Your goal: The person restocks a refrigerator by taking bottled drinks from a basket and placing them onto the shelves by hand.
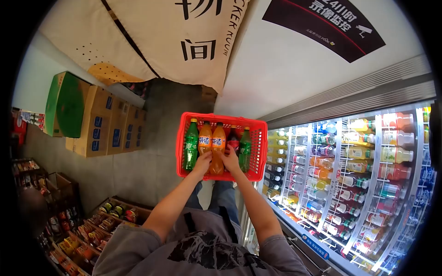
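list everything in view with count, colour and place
Basket: 1, red, centre
Green bottles: 2, green, basket's ends
Orange bottles: 2, orange, inside basket
Dark bottle: 1, dark, red label, beside right green bottle
Drinks fridge: 1, silver frame, right
Fridge drinks: dozens, mixed, inside
Sign: 1, black, upper right
Wall: 1, white, behind sign
Curtain: panels unclear, cream, top
Boxes: several, brown, left
Green carton: 1, green, left
Snack packets: many, mixed, lower left
Floor: 1, grey, centre left
Shirt: 1, grey, bottom
Jeans: 1, blue, below basket
Left hand: 1, bare, at left orange bottle
Right hand: 1, bare, at right orange bottle
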The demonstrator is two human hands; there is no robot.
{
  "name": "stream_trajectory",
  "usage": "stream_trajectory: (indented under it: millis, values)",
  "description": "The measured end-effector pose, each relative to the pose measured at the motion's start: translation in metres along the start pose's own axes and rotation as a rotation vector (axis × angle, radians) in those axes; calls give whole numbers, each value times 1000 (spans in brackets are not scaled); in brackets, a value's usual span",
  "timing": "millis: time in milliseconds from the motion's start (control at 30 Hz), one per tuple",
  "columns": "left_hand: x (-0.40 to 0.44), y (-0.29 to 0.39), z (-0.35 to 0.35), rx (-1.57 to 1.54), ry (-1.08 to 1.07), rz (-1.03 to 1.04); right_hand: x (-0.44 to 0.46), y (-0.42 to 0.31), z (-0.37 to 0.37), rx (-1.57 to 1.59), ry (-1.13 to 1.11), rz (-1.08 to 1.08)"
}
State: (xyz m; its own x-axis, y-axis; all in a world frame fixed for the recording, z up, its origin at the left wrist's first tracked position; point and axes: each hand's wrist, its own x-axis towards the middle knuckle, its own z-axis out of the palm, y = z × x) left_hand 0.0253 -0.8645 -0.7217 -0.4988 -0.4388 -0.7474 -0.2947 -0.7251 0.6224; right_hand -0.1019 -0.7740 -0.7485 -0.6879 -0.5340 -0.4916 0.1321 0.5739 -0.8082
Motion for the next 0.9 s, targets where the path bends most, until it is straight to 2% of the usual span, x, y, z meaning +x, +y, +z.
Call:
stream_trajectory:
  millis: [67, 167, 333, 433, 567, 633, 700, 833, 900]
  values:
    - [4, -6, 0, 26, 24, -1, 3, 0, 6, -119, -2, -84]
    - [8, -5, -1, 63, 25, -4, 10, -1, 11, -278, -23, -76]
    - [0, 2, -2, 126, -15, -2, 11, -8, 6, -255, -37, -84]
    - [-5, 10, -3, 45, -31, -30, -8, -36, -10, -93, -109, -33]
    - [-14, 20, 1, 144, -113, 136, -26, -51, -22, -17, -62, -7]
    - [-26, 39, 9, 151, -238, 163, -34, -55, -25, 21, -45, -26]
    - [-30, 52, 15, 183, -309, 206, -44, -62, -31, 219, -73, -79]
    - [-53, 85, 33, 221, -509, 309, -73, -88, -47, 269, 14, -109]
    - [-59, 96, 40, 298, -555, 292, -92, -103, -54, 314, 79, -134]
